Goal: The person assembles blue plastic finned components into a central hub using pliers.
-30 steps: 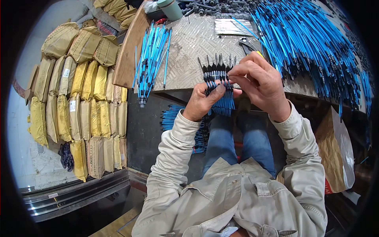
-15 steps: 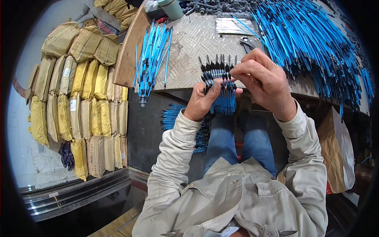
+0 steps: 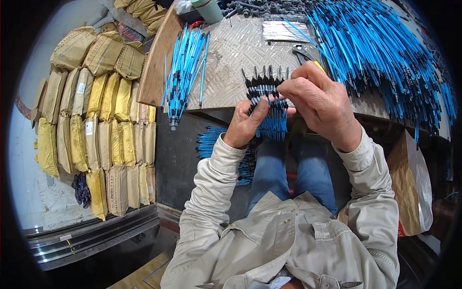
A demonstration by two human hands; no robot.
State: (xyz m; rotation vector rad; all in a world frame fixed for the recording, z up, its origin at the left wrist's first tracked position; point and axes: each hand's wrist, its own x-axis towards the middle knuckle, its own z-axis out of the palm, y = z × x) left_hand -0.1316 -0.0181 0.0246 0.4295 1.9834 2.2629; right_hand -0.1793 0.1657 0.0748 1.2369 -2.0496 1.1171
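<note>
A flat row of thin blue tubes with black fittings (image 3: 272, 123) hangs over the table's front edge, its dark tips pointing away from me. My left hand (image 3: 248, 120) is closed round it from the left, thumb on top. Across the row, just beyond that thumb, runs a thin pale tie (image 3: 264, 90). My right hand (image 3: 325, 98) pinches at the tie's right end, against the side of the row; the fingertips partly hide what they grip. Just beyond the right hand lie pliers (image 3: 302, 53) with a yellow handle, partly covered by it.
A large heap of blue tubes (image 3: 375, 53) fills the table's right side. A smaller pile (image 3: 185, 70) lies at left by the wooden side board (image 3: 156, 58). White strips (image 3: 287, 32), grey fittings (image 3: 260, 6) and a green cup (image 3: 208, 10) stand farther back. Packages (image 3: 96, 115) are stacked left.
My right fingers have shifted slightly left along the row, and the hand has turned a little, baring the pliers' yellow handle. The left hand keeps its hold.
</note>
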